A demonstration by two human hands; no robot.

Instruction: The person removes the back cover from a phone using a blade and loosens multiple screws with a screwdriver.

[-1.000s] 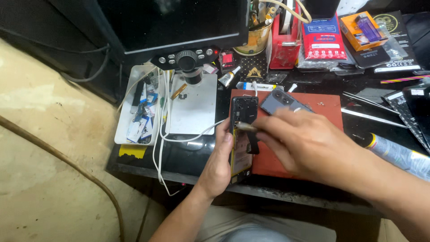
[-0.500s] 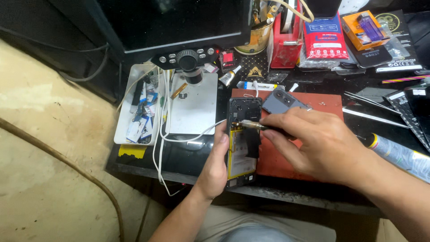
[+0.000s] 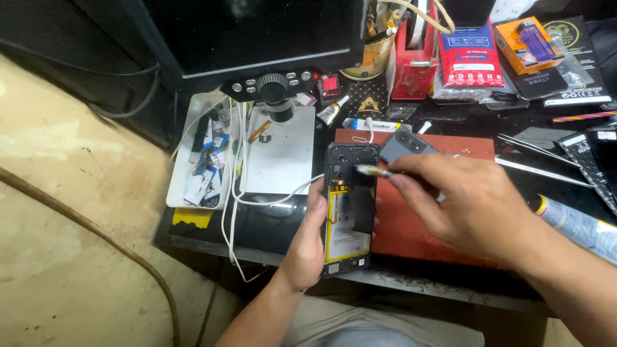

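Head view: one opened phone (image 3: pixel 349 209), two hands.

A white tray (image 3: pixel 183 193) of small parts sits at the left, a white pad (image 3: pixel 279 160) beside it. A red mat (image 3: pixel 411 225) lies near, red packets (image 3: pixel 464 61) far right.

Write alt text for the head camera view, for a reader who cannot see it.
A person's left hand holds an opened phone with its back off, while the right hand touches a thin metal tool to its upper part. Beneath lies a red mat on a cluttered dark workbench, with a small microscope and a tray of small parts to the left.
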